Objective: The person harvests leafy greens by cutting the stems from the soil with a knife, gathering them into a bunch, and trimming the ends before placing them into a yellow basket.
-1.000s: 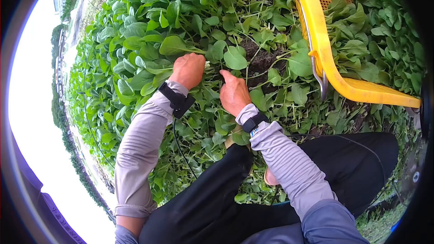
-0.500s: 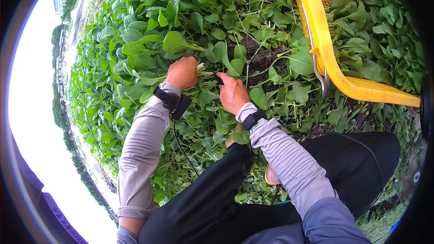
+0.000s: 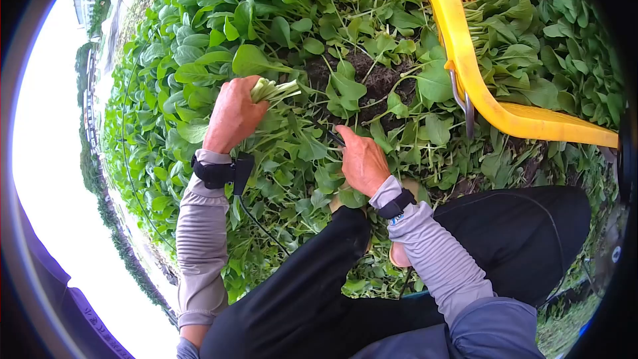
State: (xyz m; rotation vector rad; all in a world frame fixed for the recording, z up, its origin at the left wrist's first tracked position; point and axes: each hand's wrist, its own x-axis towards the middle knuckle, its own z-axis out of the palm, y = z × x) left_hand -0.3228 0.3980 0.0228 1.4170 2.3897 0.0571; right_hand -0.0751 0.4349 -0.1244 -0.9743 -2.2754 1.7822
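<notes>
My left hand [image 3: 234, 114] is closed around a bunch of leafy greens [image 3: 278, 91], their pale cut stems pointing right out of the fist. The leaves of that bunch are mostly hidden behind the hand. Lower and to the right, my right hand [image 3: 364, 163] grips a small dark knife [image 3: 336, 137]; only a short piece of it shows past the fingers. Around both hands are low green plants, and a dense stand of leafy greens [image 3: 193, 53] grows to the left. Bare dark soil [image 3: 379, 81] shows above my right hand.
A yellow plastic crate [image 3: 488, 96] stands at the upper right, with picked greens [image 3: 515, 40] inside it and a metal handle [image 3: 463, 96] on its near side. Cut leaves and stems litter the ground. My bent legs [image 3: 299, 279] in black trousers are close below the hands.
My left hand has moved left, away from my right hand, carrying the bunch with its cut ends now exposed. My right hand has shifted slightly down and right with the knife.
</notes>
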